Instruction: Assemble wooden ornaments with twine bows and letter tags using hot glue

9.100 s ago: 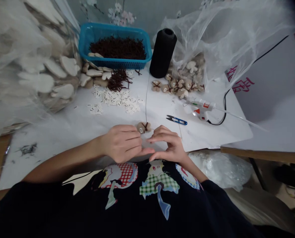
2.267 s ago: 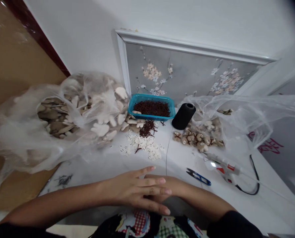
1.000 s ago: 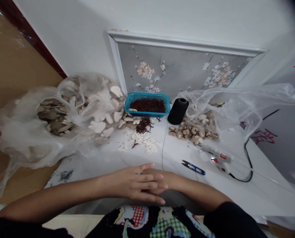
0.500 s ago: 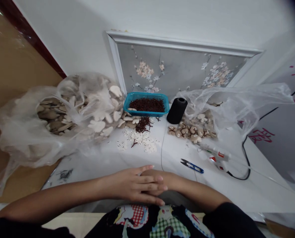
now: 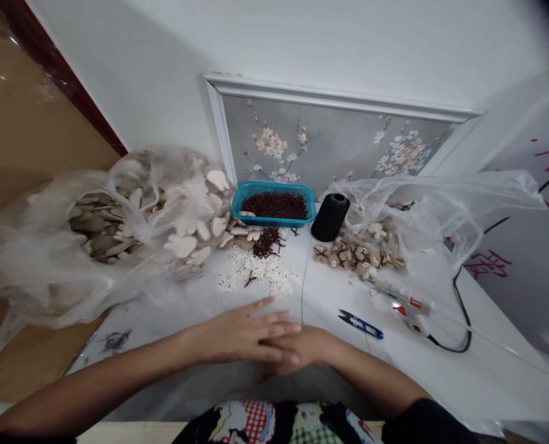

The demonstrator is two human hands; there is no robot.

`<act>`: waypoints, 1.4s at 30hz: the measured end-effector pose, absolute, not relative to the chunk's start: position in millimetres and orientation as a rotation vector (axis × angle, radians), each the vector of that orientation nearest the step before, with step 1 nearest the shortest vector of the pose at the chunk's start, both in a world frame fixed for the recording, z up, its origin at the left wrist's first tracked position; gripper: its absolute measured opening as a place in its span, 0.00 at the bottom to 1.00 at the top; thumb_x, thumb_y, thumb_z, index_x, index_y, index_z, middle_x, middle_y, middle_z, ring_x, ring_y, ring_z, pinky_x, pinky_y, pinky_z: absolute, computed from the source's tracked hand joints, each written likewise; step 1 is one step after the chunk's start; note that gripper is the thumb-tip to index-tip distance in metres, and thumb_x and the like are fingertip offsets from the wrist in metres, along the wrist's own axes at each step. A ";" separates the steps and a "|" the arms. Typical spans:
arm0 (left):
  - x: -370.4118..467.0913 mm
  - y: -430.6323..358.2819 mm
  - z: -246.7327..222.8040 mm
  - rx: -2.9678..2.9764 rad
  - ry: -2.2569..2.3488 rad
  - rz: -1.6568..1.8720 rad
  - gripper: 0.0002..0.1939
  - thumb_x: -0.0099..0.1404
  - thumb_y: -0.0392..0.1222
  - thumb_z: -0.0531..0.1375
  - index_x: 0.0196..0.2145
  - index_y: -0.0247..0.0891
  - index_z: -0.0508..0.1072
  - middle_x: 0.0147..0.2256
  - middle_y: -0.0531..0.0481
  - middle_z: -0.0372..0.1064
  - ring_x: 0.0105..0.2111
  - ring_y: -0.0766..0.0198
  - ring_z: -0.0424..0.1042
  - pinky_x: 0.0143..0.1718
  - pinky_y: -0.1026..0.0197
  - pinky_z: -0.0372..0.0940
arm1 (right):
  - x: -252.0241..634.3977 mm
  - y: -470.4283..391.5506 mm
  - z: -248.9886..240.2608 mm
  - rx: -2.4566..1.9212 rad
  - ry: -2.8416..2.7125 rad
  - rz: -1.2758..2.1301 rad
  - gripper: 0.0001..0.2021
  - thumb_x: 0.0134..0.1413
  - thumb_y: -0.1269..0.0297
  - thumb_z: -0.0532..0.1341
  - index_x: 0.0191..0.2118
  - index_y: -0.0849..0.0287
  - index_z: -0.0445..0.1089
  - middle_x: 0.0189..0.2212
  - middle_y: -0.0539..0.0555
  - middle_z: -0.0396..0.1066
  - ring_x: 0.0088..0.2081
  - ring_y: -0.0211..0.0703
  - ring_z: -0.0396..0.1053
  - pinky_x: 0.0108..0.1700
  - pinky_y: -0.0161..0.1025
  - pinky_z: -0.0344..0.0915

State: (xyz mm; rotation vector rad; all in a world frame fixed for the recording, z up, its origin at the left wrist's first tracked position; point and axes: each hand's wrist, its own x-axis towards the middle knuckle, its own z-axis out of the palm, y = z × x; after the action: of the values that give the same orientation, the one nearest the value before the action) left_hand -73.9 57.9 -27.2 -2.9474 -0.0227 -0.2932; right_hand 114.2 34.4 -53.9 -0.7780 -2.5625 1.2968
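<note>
My left hand [image 5: 251,333] lies across my right hand [image 5: 302,346] near the front of the white table. Its fingers are spread, and nothing is in them. Most of my right hand's fingers are hidden under the left or blurred, so their pose is unclear. Just beyond the hands is a scatter of small white tags [image 5: 260,271], with a small heap of dark brown bows [image 5: 267,242] at its far side. Blue-handled thread snips [image 5: 361,324] lie to the right of my right hand, apart from it.
A blue basket [image 5: 274,221] of brown bows stands at the back, beside a black thread cone [image 5: 330,217]. Plastic bags of felt pieces [image 5: 182,246] fill the left. Pieces with bows and tags [image 5: 357,256] lie right, near a glue gun [image 5: 408,305] with a black cord.
The camera view has shifted, so the table items appear slightly lower. My left hand has moved a little up and left over my right, its fingers still spread.
</note>
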 end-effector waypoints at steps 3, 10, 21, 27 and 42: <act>-92.3 94.3 -43.9 -2.881 -0.353 -0.495 0.34 0.65 0.46 0.59 0.64 0.41 0.50 0.62 0.38 0.55 0.63 0.50 0.54 0.61 0.44 0.54 | 122.4 40.7 -53.1 -0.833 -2.466 1.257 0.43 0.45 0.59 0.69 0.66 0.56 0.50 0.60 0.61 0.61 0.58 0.52 0.61 0.58 0.46 0.60; -114.3 164.6 -81.1 -2.467 -1.436 -0.956 0.32 0.66 0.48 0.56 0.63 0.35 0.50 0.57 0.34 0.61 0.56 0.47 0.65 0.54 0.46 0.65 | 152.8 44.9 -69.7 -1.132 -2.096 1.165 0.44 0.48 0.63 0.67 0.67 0.52 0.44 0.61 0.61 0.58 0.60 0.52 0.59 0.61 0.52 0.56; -110.4 206.3 -105.5 -2.405 -1.568 -0.980 0.35 0.67 0.47 0.53 0.64 0.26 0.44 0.62 0.25 0.50 0.61 0.43 0.56 0.57 0.41 0.61 | 180.0 59.6 -110.2 -1.335 -1.649 1.090 0.33 0.50 0.63 0.65 0.61 0.53 0.56 0.52 0.57 0.68 0.50 0.46 0.68 0.52 0.49 0.66; -115.3 195.8 -114.5 -2.443 -1.573 -0.929 0.30 0.66 0.43 0.54 0.61 0.32 0.51 0.58 0.32 0.59 0.58 0.46 0.62 0.57 0.43 0.62 | 189.0 61.2 -108.8 -1.345 -1.661 1.042 0.29 0.51 0.62 0.64 0.59 0.53 0.60 0.51 0.57 0.68 0.51 0.48 0.68 0.52 0.49 0.67; -81.3 150.9 -90.4 -2.595 -1.281 -1.551 0.42 0.64 0.41 0.61 0.65 0.45 0.38 0.45 0.44 0.71 0.41 0.61 0.75 0.43 0.54 0.73 | 191.5 58.0 -103.6 -1.315 -1.757 0.961 0.25 0.55 0.60 0.62 0.58 0.52 0.61 0.51 0.57 0.68 0.51 0.48 0.68 0.51 0.48 0.68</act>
State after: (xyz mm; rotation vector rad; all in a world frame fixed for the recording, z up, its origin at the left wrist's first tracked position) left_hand -81.3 150.9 -90.4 -2.5946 -1.2809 -1.5508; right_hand 191.5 58.0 -103.6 -1.3146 -1.7573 0.9607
